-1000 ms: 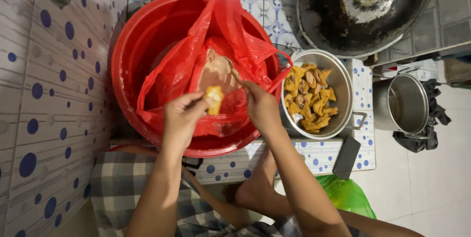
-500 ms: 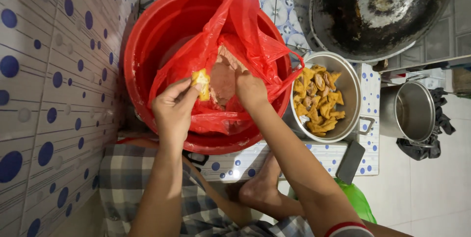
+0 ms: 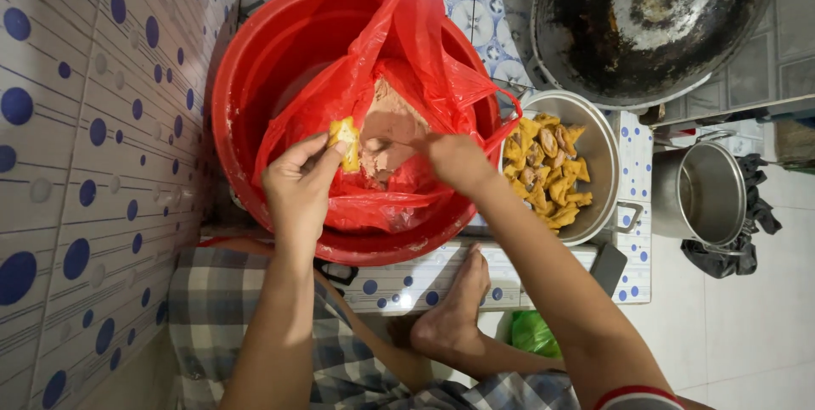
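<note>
Right at its fingertips, the left hand (image 3: 299, 182) pinches a small yellow piece (image 3: 345, 132), closed on it over the red plastic bag (image 3: 399, 79). That bag sits inside the red basin (image 3: 280, 62) and holds a pale brownish mass (image 3: 386, 134). Just beside it, the right hand (image 3: 457, 160) reaches into the bag's mouth; its grip cannot be told. Beyond the right hand's far side stands a metal pot (image 3: 604, 155) full of yellow pieces (image 3: 543, 172).

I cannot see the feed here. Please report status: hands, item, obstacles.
Left hand pinching yellow piece. Right hand inside red bag, over brownish filling. Nothing between the hands.
</note>
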